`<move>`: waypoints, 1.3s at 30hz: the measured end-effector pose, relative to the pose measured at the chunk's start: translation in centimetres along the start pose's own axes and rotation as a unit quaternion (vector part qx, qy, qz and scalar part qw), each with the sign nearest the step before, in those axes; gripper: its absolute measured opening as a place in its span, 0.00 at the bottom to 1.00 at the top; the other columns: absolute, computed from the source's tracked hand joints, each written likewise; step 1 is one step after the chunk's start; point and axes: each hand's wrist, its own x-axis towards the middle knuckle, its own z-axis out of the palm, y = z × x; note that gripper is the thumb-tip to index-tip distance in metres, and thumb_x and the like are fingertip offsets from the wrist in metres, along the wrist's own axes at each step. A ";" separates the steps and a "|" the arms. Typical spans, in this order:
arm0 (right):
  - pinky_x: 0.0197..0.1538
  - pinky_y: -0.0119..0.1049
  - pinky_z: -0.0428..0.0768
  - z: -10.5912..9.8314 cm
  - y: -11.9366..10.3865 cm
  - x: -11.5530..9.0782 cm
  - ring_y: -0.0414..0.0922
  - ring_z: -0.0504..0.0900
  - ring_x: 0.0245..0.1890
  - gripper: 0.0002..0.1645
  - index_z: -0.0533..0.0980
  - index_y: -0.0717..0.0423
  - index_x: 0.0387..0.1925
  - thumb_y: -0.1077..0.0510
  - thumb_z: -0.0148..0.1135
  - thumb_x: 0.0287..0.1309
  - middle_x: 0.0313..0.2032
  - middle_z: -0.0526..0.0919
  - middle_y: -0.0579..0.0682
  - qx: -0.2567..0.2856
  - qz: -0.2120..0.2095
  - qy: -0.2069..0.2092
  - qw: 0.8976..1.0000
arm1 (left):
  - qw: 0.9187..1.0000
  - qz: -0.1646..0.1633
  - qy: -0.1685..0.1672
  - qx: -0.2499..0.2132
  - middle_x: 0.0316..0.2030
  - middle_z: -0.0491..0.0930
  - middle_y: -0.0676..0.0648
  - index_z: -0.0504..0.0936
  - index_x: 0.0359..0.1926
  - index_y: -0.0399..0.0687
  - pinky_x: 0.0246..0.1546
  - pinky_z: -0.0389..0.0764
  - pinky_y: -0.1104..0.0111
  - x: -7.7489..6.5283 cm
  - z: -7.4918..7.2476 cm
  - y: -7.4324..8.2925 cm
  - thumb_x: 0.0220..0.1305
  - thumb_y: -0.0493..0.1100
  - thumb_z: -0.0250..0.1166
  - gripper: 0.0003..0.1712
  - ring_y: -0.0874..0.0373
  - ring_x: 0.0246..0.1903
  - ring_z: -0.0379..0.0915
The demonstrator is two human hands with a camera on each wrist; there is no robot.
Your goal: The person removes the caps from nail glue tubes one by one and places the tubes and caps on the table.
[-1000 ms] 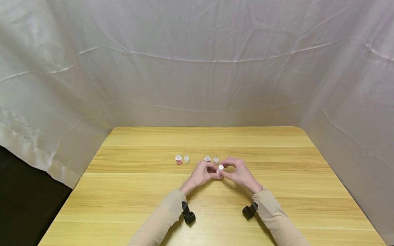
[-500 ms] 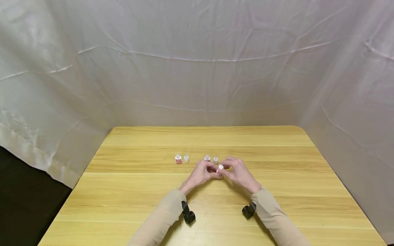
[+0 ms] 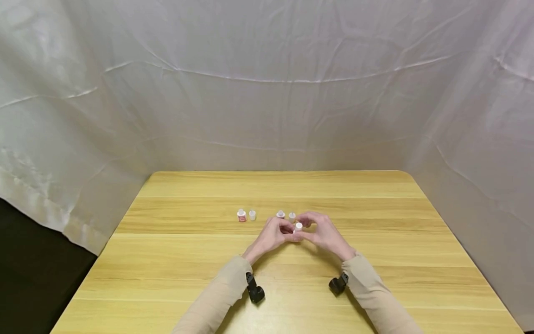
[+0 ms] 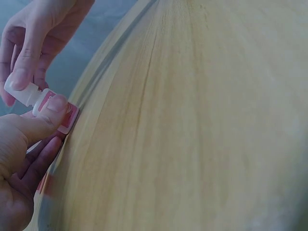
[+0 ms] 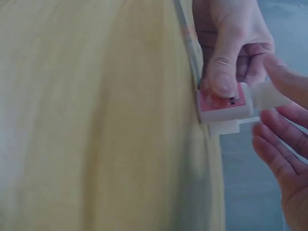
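My left hand (image 3: 273, 234) grips a small white bottle (image 5: 226, 114) with a red label, its thumb laid across the label. The bottle stands upright near the tabletop, mostly covered by the fingers in the head view. On its top is a white cap (image 3: 298, 226), with my right hand (image 3: 324, 234) around it. The right thumb (image 4: 21, 78) touches the cap's side and the fingers curve about the far side. Just beyond the hands stand another small bottle (image 3: 281, 214), partly hidden, and a loose white cap (image 3: 292, 217) with a thin pin pointing up.
Farther left on the wooden table (image 3: 187, 255) stand a red-labelled bottle (image 3: 242, 216) and a second loose cap (image 3: 252, 215). Pale curtains (image 3: 275, 93) hang behind and on both sides. Both sleeves carry a black wrist camera (image 3: 255, 288).
The right hand's fingers have spread a little away from the cap, while its thumb stays against it. The left hand keeps holding the bottle in the same place.
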 end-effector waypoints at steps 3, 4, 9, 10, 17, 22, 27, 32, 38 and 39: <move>0.42 0.39 0.86 0.2 0.1 0.0 0.46 0.82 0.34 0.20 0.82 0.61 0.40 0.62 0.80 0.44 0.35 0.87 0.51 0.006 0.016 0.020 1.000 | 1.000 0.001 0.001 -0.004 0.36 0.90 0.48 0.90 0.39 0.46 0.40 0.84 0.76 0.0 0.0 0.0 0.53 0.44 0.78 0.12 0.68 0.33 0.82; 0.41 0.39 0.86 0.3 0.1 0.0 0.45 0.82 0.33 0.18 0.82 0.59 0.38 0.62 0.80 0.44 0.34 0.86 0.50 0.007 0.019 0.026 0.999 | 1.000 0.000 0.002 -0.004 0.36 0.90 0.48 0.90 0.39 0.46 0.40 0.84 0.76 0.0 0.0 0.1 0.53 0.43 0.78 0.12 0.68 0.33 0.82; 0.39 0.40 0.86 0.4 -0.1 0.0 0.39 0.80 0.32 0.14 0.82 0.56 0.34 0.62 0.80 0.45 0.31 0.86 0.48 0.014 0.019 0.036 0.999 | 1.000 0.002 0.006 -0.002 0.36 0.90 0.48 0.90 0.39 0.47 0.40 0.83 0.76 0.0 0.0 0.1 0.53 0.42 0.79 0.12 0.67 0.33 0.83; 0.39 0.41 0.86 0.4 -0.1 0.1 0.39 0.81 0.32 0.13 0.83 0.56 0.33 0.62 0.79 0.46 0.32 0.86 0.48 0.014 0.016 0.035 0.999 | 1.000 0.003 0.006 -0.002 0.36 0.91 0.49 0.90 0.39 0.47 0.40 0.84 0.76 0.0 0.0 0.1 0.52 0.42 0.79 0.12 0.67 0.33 0.83; 0.42 0.38 0.86 -0.1 -0.3 0.2 0.43 0.84 0.34 0.12 0.85 0.62 0.38 0.67 0.76 0.49 0.35 0.89 0.51 0.002 -0.025 0.014 1.000 | 1.000 0.006 0.000 -0.004 0.38 0.90 0.47 0.90 0.40 0.46 0.41 0.84 0.76 0.0 -0.1 0.1 0.53 0.41 0.78 0.12 0.69 0.34 0.82; 0.47 0.44 0.87 -0.4 -0.2 0.2 0.46 0.85 0.37 0.15 0.84 0.64 0.43 0.70 0.73 0.50 0.38 0.89 0.56 0.004 -0.051 0.002 0.999 | 1.000 0.002 -0.002 -0.015 0.37 0.90 0.46 0.90 0.40 0.45 0.41 0.85 0.76 -0.1 0.0 0.2 0.53 0.41 0.78 0.12 0.68 0.34 0.84; 0.48 0.49 0.86 -0.6 0.0 0.1 0.49 0.85 0.39 0.18 0.83 0.66 0.45 0.73 0.72 0.49 0.41 0.88 0.59 0.020 -0.069 0.003 0.997 | 1.000 -0.004 0.002 -0.009 0.36 0.90 0.46 0.90 0.39 0.44 0.39 0.84 0.76 -0.1 0.0 0.2 0.52 0.40 0.78 0.12 0.66 0.33 0.83; 0.51 0.44 0.86 -0.8 0.1 0.0 0.50 0.85 0.41 0.18 0.83 0.66 0.45 0.73 0.71 0.50 0.42 0.88 0.60 0.042 -0.068 0.014 0.997 | 1.000 -0.005 0.004 -0.004 0.36 0.90 0.47 0.90 0.39 0.44 0.39 0.84 0.76 -0.1 0.1 0.1 0.52 0.41 0.79 0.12 0.66 0.33 0.83; 0.62 0.28 0.79 -1.0 0.2 -0.3 0.40 0.84 0.47 0.14 0.81 0.69 0.46 0.72 0.68 0.55 0.44 0.87 0.62 0.100 -0.022 0.027 0.994 | 1.000 -0.003 0.006 -0.003 0.36 0.90 0.47 0.90 0.39 0.45 0.39 0.84 0.77 0.0 0.2 0.1 0.53 0.41 0.78 0.11 0.66 0.33 0.84; 0.62 0.25 0.77 -1.0 0.3 -0.4 0.36 0.83 0.48 0.14 0.81 0.70 0.46 0.72 0.67 0.56 0.44 0.86 0.63 0.116 -0.015 0.030 0.993 | 1.000 -0.003 0.006 -0.004 0.36 0.90 0.47 0.90 0.38 0.45 0.39 0.84 0.76 0.0 0.2 0.1 0.53 0.41 0.78 0.11 0.65 0.33 0.85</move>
